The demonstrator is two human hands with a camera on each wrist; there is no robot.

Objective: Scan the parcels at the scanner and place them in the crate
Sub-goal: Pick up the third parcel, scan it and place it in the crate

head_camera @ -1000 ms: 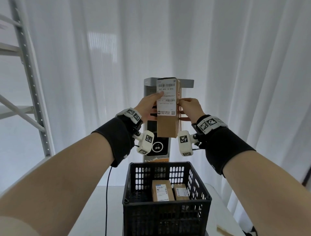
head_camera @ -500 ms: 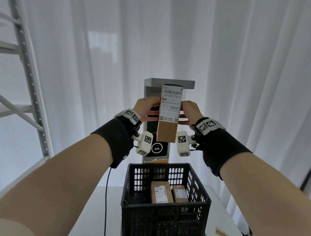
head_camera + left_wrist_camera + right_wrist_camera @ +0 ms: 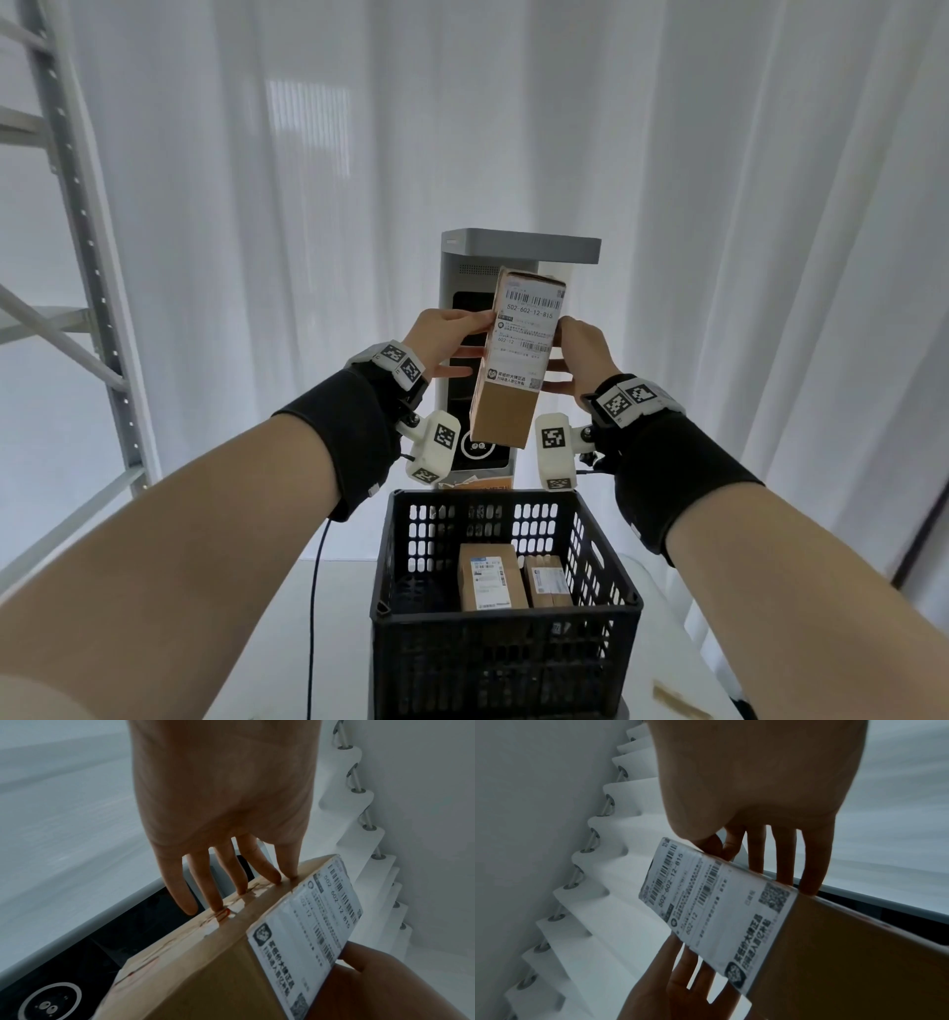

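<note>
Both hands grip one box (image 3: 516,354) by its long edges, left hand (image 3: 445,343) and right hand (image 3: 579,354) pinching opposite sides. It hangs tilted before the scanner (image 3: 513,277), above the crate (image 3: 506,606) on the counter (image 3: 339,606). Best to lower it squarely beside the two boxes (image 3: 513,575) inside, label up

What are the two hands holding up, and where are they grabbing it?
A long brown cardboard parcel with a white label. The left hand pinches its left long side, the right hand its right long side, about halfway up.
</note>
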